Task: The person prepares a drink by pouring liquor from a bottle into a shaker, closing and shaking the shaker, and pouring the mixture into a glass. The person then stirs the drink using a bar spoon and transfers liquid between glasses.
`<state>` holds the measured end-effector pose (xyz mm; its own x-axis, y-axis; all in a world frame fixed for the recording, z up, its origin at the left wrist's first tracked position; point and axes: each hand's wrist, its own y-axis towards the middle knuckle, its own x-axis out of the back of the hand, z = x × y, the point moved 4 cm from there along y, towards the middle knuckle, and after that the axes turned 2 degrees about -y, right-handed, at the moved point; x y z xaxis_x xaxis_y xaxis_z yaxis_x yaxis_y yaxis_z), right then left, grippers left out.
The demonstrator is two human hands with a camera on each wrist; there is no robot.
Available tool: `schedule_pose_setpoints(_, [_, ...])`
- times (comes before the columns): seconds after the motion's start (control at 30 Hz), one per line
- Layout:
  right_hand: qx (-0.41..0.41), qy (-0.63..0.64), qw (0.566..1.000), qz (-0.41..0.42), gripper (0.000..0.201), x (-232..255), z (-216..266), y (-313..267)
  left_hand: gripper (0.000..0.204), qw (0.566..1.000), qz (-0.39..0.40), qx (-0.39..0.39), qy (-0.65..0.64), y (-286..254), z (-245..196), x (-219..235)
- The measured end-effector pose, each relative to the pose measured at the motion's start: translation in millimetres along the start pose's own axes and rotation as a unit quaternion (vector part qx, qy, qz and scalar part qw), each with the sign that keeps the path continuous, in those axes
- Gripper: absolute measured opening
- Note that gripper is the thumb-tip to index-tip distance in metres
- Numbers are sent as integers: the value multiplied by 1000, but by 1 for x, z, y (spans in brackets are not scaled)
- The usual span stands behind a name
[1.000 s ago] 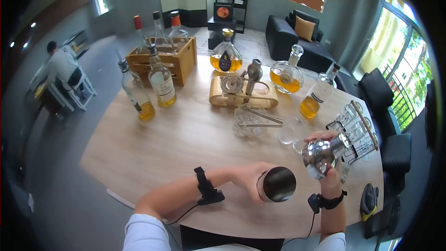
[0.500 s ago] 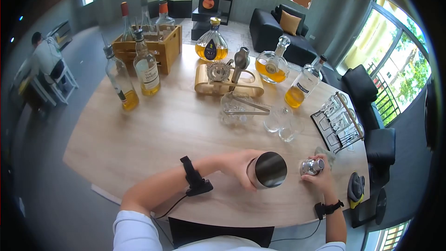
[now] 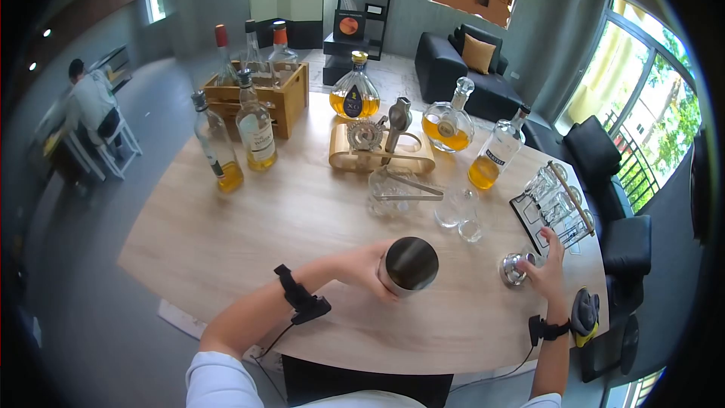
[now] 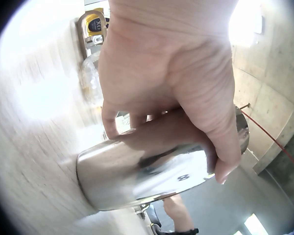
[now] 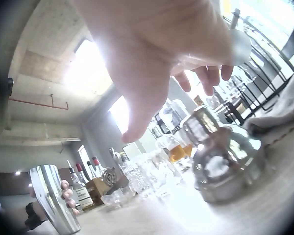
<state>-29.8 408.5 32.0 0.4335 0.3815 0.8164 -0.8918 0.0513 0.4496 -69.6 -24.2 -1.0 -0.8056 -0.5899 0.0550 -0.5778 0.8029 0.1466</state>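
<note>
My left hand [image 3: 364, 266] grips a metal shaker tin [image 3: 410, 263] from its left side, thumb and fingers wrapped round the wall. In the left wrist view the tin's [image 4: 132, 171] base is down at the tabletop. The dark mouth of the tin faces up in the head view. Near the table's right side, a shiny domed shaker top [image 3: 513, 270] with its small cap stands on the wood. My right hand [image 3: 551, 272] is just beside it, fingers spread. In the right wrist view that hand [image 5: 157, 54] hovers over the shaker top [image 5: 228, 164], apart from it.
Behind are clear glasses [image 3: 459, 215], an ice bowl with tongs [image 3: 411, 190], and a wooden stand [image 3: 343, 159] with bar tools. Several liquor bottles and a wooden crate [image 3: 293, 109] line the back. A glass rack [image 3: 555, 208] and a grey cloth [image 5: 279, 105] lie right.
My right hand has lowered the shaker top onto the table, let go of it and opened. My left hand has shifted the tin slightly leftward and still holds it.
</note>
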Motion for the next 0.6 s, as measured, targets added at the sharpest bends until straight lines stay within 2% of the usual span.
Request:
schedule_pose_setpoints(0.03, [31, -42, 998, 18, 87, 7, 15, 9, 85, 999, -14, 5, 34, -5, 2, 4])
schedule_pose_setpoints(0.07, [25, -42, 999, 18, 87, 16, 36, 17, 85, 999, -9, 8, 33, -8, 1, 7])
schedule_pose_setpoints(0.13, [4, 95, 982, 162, 82, 12, 96, 36, 85, 999, -15, 25, 40, -13, -1, 14])
schedule_pose_setpoints(0.23, [20, 130, 970, 205, 80, -14, 142, 59, 85, 999, -34, 21, 22, -16, 3, 18])
schedule_pose_setpoints(0.3, [213, -3, 967, 137, 89, -45, 154, 77, 85, 999, -37, 17, 16, -18, 2, 20])
schedule_pose_setpoints(0.33, [213, 0, 967, 137, 89, -62, 151, 88, 84, 999, -35, 18, 34, -17, 1, 19])
schedule_pose_setpoints(0.4, [193, -97, 972, 98, 100, -90, 142, 111, 84, 997, -37, 21, 57, -15, 1, 17])
schedule_pose_setpoints(0.43, [194, -94, 972, 96, 100, -96, 143, 117, 84, 998, -40, 12, 46, -15, 1, 17])
schedule_pose_setpoints(0.5, [124, -49, 973, 187, 103, -111, 140, 128, 83, 998, -45, 3, 37, -16, 2, 18])
schedule_pose_setpoints(0.6, [103, 16, 978, 182, 102, -126, 132, 132, 83, 998, -54, -6, 28, -16, 5, 16])
